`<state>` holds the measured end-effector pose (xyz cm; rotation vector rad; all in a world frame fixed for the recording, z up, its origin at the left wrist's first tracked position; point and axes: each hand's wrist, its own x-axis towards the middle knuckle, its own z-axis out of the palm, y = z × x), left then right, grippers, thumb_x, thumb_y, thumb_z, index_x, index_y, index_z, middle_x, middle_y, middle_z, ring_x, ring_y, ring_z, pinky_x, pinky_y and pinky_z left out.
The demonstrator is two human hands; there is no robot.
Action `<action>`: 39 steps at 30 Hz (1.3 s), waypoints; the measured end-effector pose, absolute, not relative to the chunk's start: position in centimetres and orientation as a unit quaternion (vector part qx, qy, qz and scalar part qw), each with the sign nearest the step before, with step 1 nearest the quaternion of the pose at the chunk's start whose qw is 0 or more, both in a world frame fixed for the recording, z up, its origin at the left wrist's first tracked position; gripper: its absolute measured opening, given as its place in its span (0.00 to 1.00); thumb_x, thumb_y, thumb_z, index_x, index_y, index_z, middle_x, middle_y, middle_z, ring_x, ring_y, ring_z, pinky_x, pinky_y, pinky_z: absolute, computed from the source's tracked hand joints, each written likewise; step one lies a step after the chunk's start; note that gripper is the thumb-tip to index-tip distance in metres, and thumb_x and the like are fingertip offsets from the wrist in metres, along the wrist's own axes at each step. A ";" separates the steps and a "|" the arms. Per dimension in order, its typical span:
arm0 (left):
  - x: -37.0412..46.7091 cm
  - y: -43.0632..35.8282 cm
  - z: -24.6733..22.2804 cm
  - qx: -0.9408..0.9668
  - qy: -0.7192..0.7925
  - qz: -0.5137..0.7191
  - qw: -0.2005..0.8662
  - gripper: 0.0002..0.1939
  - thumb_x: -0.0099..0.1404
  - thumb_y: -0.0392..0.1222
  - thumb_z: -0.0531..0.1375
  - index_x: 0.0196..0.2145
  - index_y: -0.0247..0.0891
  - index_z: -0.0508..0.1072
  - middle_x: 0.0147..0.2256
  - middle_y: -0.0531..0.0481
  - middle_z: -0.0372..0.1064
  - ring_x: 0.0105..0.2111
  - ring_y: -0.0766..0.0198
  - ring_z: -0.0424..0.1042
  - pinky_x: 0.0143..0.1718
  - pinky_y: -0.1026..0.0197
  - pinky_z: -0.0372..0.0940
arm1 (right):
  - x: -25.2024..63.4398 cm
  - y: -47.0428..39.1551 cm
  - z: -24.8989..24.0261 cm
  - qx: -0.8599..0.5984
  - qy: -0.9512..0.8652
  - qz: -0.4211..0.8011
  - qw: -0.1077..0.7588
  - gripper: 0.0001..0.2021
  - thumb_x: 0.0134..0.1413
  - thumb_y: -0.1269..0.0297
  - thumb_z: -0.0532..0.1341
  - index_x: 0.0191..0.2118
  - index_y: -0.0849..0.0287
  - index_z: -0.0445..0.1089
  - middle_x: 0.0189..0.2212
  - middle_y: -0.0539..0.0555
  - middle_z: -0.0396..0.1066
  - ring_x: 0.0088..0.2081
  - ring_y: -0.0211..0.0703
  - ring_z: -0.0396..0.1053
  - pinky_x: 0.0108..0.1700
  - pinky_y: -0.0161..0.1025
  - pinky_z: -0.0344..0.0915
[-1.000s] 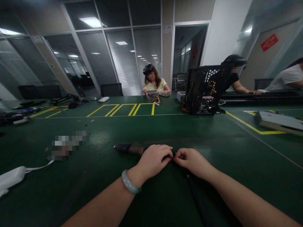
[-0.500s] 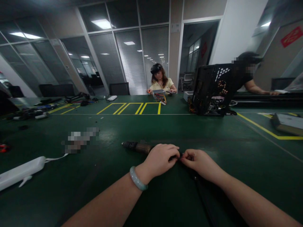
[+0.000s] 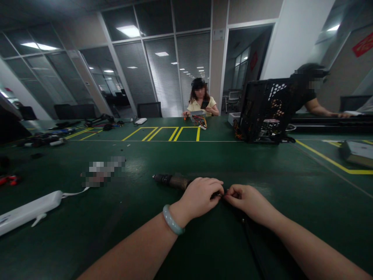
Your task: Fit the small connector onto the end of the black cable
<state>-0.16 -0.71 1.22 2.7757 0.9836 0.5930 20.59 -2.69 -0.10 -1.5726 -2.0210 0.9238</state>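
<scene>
My left hand (image 3: 202, 197), with a pale green bangle on its wrist, is closed over the right end of a dark, cylindrical tool (image 3: 175, 181) that lies on the green table (image 3: 140, 233). The tool's narrow metal tip points left. Close beside it, my right hand (image 3: 241, 197) is pinched, its fingertips almost touching those of my left hand. What the pinch holds is too small and dark to make out. A long black strip (image 3: 251, 241) runs from under my right hand toward the near edge.
A white power strip (image 3: 32, 210) lies at the left. A black computer case (image 3: 265, 112) stands at the back right, near a person in black. Across the table sits a person in yellow (image 3: 202, 103) behind a grey box with wires (image 3: 198, 116).
The view has shifted slightly, moving everything a little to the right. The person across the table now holds a dark flat object upright. My hands keep nearly the same pose.
</scene>
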 end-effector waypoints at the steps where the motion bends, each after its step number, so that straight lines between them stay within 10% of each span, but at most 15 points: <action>1: -0.1 -0.7 1.2 0.918 0.335 0.199 0.070 0.08 0.63 0.39 0.61 0.41 0.42 0.70 0.51 0.52 0.68 0.50 0.60 0.68 0.52 0.54 0.61 | 20.6 -2.7 -0.1 -0.564 -0.725 0.335 0.209 0.11 0.55 0.56 0.58 0.32 0.57 0.73 0.26 0.49 0.74 0.27 0.40 0.69 0.27 0.33 0.56; 39: -0.2 -1.0 1.3 0.926 0.312 0.199 0.077 0.06 0.65 0.35 0.57 0.40 0.42 0.69 0.50 0.53 0.69 0.52 0.61 0.66 0.54 0.54 0.58 | 20.6 -2.7 -0.1 -0.564 -0.726 0.332 0.211 0.12 0.56 0.56 0.58 0.32 0.58 0.73 0.26 0.50 0.73 0.28 0.39 0.68 0.27 0.33 0.56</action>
